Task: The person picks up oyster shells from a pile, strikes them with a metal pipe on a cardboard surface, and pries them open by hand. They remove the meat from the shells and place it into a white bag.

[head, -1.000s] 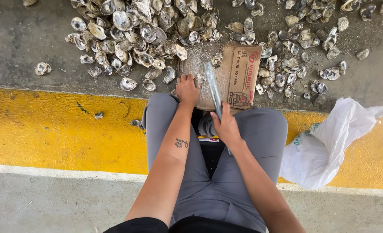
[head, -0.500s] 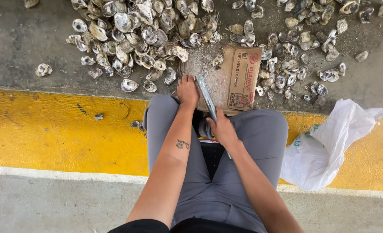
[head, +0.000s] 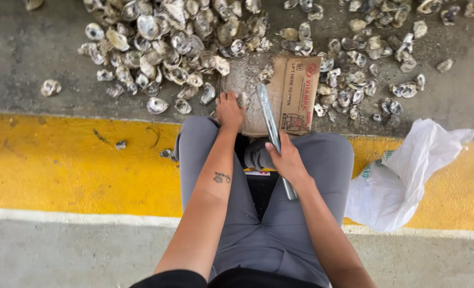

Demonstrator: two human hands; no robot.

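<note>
Gripping a metal bar [head: 271, 128], right hand [head: 286, 159] angles it over cardboard [head: 295, 90].

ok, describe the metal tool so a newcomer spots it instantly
Start at the flattened brown cardboard lying on the grey floor among oyster shells. The metal bar slants across its near edge, gripped by the right hand. It is the only long, straight, shiny thing there.

Grey trousers [head: 279, 234], black top at bottom edge, bare forearms, small dark tattoo [head: 222, 177] on left forearm.
</note>
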